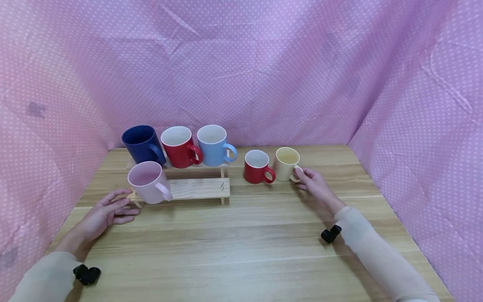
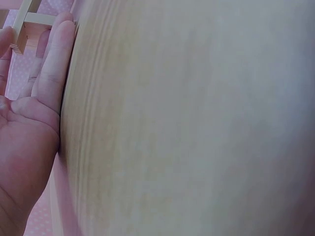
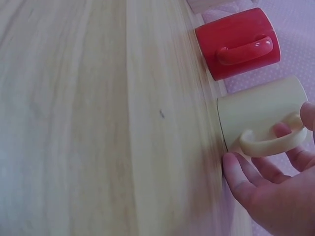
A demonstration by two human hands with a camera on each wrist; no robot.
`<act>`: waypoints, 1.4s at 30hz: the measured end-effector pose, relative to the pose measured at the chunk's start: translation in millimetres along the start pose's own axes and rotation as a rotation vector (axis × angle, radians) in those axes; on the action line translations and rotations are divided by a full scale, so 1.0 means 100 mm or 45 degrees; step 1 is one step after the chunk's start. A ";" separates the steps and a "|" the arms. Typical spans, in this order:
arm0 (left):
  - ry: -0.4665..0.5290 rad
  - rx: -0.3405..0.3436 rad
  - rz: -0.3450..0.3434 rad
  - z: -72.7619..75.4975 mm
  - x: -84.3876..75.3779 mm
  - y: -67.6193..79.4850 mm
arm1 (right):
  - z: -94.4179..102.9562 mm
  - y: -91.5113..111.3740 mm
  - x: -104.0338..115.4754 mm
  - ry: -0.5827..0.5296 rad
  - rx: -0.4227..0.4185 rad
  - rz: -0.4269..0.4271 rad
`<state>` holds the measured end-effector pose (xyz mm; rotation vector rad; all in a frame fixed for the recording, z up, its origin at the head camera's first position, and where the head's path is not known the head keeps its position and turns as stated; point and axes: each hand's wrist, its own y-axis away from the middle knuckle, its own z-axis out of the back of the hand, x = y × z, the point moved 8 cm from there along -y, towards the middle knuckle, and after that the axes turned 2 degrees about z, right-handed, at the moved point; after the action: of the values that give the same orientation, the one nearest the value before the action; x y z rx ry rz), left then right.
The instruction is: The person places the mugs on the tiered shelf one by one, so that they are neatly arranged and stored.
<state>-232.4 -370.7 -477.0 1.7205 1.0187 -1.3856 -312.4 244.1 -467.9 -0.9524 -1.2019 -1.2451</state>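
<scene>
At the right, my right hand (image 1: pixel 315 186) holds the handle of a pale yellow mug (image 1: pixel 282 170), which stands upright on the table. The right wrist view shows a finger through the mug handle (image 3: pixel 270 146) and the thumb at its upper end. My left hand (image 1: pixel 107 216) rests low on the table by the left end of a two-step wooden rack (image 1: pixel 198 188), its fingers fairly straight and right at the rack's end. A pink mug (image 1: pixel 149 191) sits on the left of the lower step.
Along the rack's upper step stand a dark blue mug (image 1: pixel 141 147), a red mug (image 1: pixel 179 153) and a light blue mug (image 1: pixel 213 149). A smaller red mug (image 1: pixel 253 173) stands between the rack and the yellow mug. Pink dotted cloth (image 1: pixel 241 84) hangs behind and beside the table (image 1: pixel 226 251).
</scene>
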 end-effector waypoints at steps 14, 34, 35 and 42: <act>-0.004 -0.007 0.009 -0.03 0.00 0.00 | -0.03 0.03 0.06 -0.065 -0.034 0.068; 0.006 -0.034 0.005 -0.03 0.03 0.06 | 0.06 0.27 0.42 -0.310 -0.152 0.204; 0.007 -0.031 0.005 -0.03 0.03 0.06 | 0.05 0.29 0.47 -0.325 -0.143 0.219; -0.004 -0.019 0.001 -0.02 -0.03 0.03 | 0.01 0.49 0.69 -0.359 -0.072 0.262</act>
<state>-229.4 -370.4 -474.0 1.7078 1.0241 -1.3765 -269.3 239.6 -395.4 -1.2921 -1.2533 -1.0086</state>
